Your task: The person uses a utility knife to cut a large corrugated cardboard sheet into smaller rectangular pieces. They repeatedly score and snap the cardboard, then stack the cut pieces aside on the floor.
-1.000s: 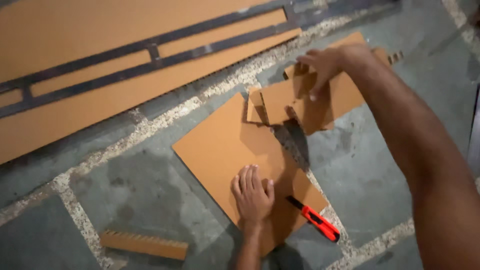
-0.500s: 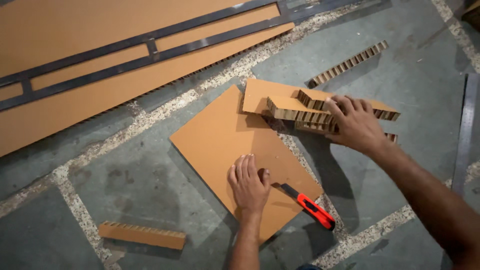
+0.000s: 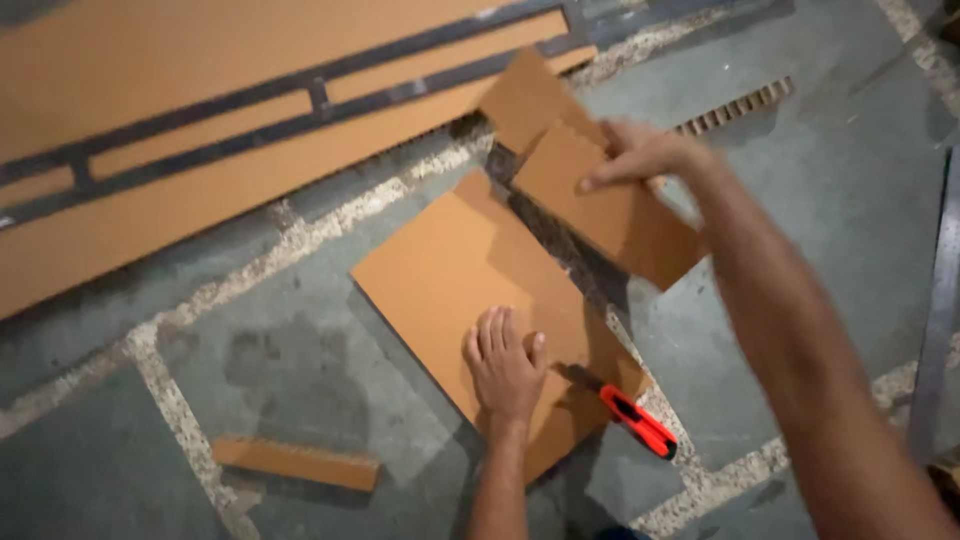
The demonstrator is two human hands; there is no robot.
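A flat brown honeycomb cardboard sheet [image 3: 450,270] lies on the grey floor. My left hand [image 3: 505,362] presses flat on its near part, fingers apart. My right hand [image 3: 640,155] is raised above the sheet's far corner and grips cut cardboard pieces [image 3: 610,215], lifted off the floor and tilted. A red and black utility knife [image 3: 637,420] rests on the sheet's near right corner, just right of my left hand.
A large cardboard board [image 3: 150,110] with a long dark metal frame [image 3: 300,95] on it lies at the far left. A narrow cardboard strip [image 3: 295,462] lies near left, another honeycomb strip [image 3: 735,105] far right. A metal bar [image 3: 940,300] runs along the right edge.
My right hand has lifted the cut cardboard pieces off the floor and turned them up. My left hand stays pressed on the sheet, and the knife has not moved.
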